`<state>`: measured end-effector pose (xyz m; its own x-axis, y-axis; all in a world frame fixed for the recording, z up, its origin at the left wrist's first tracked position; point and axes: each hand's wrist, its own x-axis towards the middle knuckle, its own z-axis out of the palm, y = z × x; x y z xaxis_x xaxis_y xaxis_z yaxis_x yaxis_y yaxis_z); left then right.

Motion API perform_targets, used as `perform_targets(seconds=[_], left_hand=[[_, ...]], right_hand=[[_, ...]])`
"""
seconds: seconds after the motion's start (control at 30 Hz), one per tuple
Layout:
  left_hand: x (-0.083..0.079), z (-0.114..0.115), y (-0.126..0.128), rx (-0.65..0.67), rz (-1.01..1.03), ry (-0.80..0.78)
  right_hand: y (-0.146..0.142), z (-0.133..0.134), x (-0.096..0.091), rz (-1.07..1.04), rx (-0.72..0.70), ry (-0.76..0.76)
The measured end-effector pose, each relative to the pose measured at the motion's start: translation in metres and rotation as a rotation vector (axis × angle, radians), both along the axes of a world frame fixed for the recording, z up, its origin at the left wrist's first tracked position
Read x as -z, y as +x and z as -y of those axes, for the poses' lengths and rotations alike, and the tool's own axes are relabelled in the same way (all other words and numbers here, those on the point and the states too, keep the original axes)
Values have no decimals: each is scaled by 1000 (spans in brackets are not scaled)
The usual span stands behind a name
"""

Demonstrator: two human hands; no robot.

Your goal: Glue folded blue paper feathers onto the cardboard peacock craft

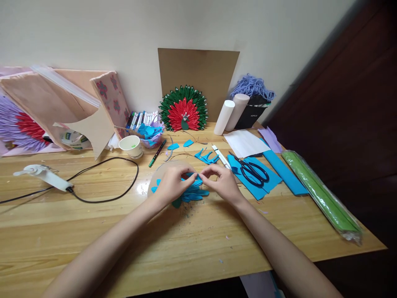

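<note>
Presently, both of the worker's hands meet above the desk (173, 248), fingertips almost touching; the left hand (175, 182) and the right hand (223, 184) are each pinched narrow on a small blue paper piece (199, 176), though how much of it either one bears I cannot tell; just below and nearer the worker lies a cluster of blue petals (195, 195), long axis running roughly left to right, tips towards the right wrist; the left hand is the nearer, covering the cluster's left part and reaching over the round cardboard disc (154, 178); a dark green piece (176, 203) shows under the left wrist; black-handled scissors (254, 171) rest on blue sheets (260, 191), beyond and right of the right hand.
</note>
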<state>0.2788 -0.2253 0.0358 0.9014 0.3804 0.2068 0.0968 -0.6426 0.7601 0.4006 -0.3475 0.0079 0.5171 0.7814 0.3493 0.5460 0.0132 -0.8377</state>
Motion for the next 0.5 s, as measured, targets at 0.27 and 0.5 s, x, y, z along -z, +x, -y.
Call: perform_targets(seconds=[0.27, 0.5], left_hand=[[1, -14, 0, -50, -2, -87], [-2, -17, -4, 1, 138, 144]], right_hand=[[10, 0, 1, -134, 16, -41], [14, -3, 7, -277, 27, -90]])
